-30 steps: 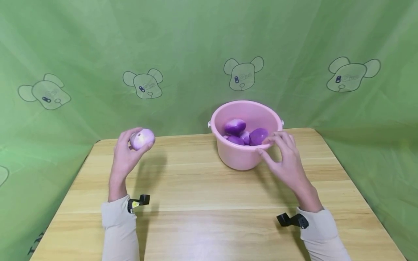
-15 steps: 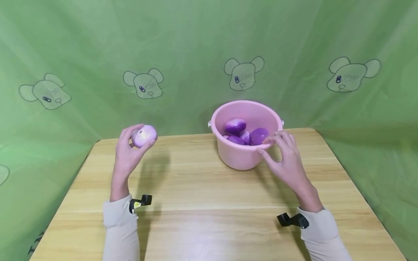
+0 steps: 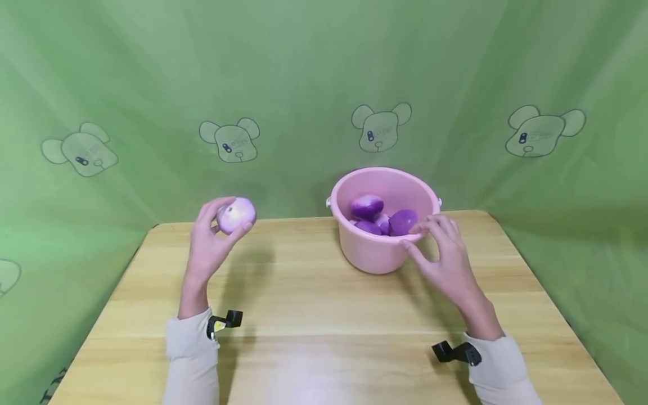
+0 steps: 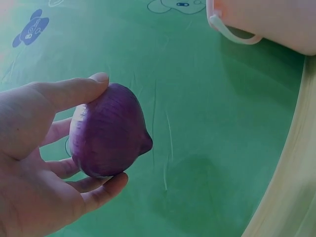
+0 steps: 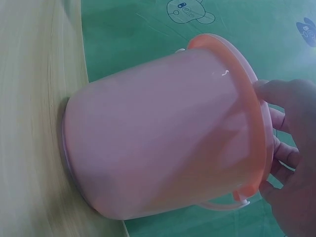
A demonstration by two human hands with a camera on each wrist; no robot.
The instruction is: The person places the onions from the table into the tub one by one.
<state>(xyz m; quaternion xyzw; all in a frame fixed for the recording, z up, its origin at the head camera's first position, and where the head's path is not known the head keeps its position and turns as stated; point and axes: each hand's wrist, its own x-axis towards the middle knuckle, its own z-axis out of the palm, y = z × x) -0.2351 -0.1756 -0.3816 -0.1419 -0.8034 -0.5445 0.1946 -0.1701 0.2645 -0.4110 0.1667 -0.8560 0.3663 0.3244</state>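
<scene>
My left hand (image 3: 211,247) grips a purple onion (image 3: 239,216) between thumb and fingers, above the far left part of the table. The left wrist view shows this onion (image 4: 111,133) with its pointed tip facing away from the palm. A pink bucket (image 3: 372,253) stands near the table's back edge, right of the middle, with several purple onions (image 3: 367,207) inside. At the bucket's right front rim, my right hand (image 3: 450,261) pinches the edge, thumb outside and fingers over the inside. In the right wrist view the bucket's outer wall (image 5: 163,133) fills the middle.
The wooden table (image 3: 314,309) ends at a back edge close behind the bucket. A green curtain (image 3: 304,84) with printed bear heads hangs behind and on both sides. A white handle (image 5: 224,205) hangs at the bucket's side.
My left hand has moved a little to the right with the onion. The right hand stays on the bucket's rim. The head view has tilted slightly upward.
</scene>
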